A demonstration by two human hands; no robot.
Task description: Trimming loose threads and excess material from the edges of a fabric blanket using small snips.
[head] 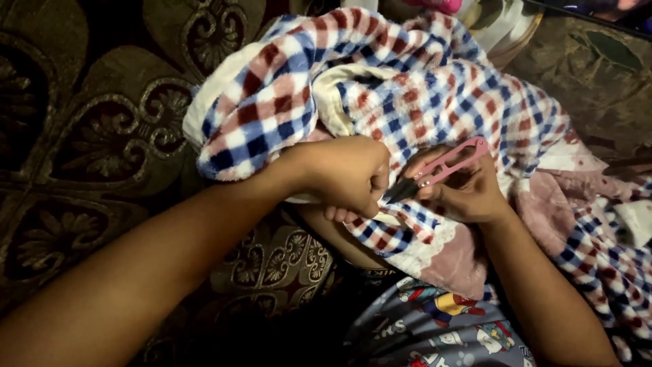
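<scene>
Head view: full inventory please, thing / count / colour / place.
checked fleece garment: one, red, blue and white squares with a cream lining, bunched across the upper middle and draped to the right.
thread snips: one, pink handle with dark blades, at centre, tips pointing left toward the fabric edge.
patterned rug: one, dark brown with ornate floral motifs, left side and beneath the work.
cartoon-print cloth: one, grey-blue with coloured figures, bottom centre.
pink object: one, only partly visible at the top edge; kind not clear.
left hand: one, fist closed on the garment's edge at centre.
right hand: one, gripping the thread snips right of centre.
</scene>
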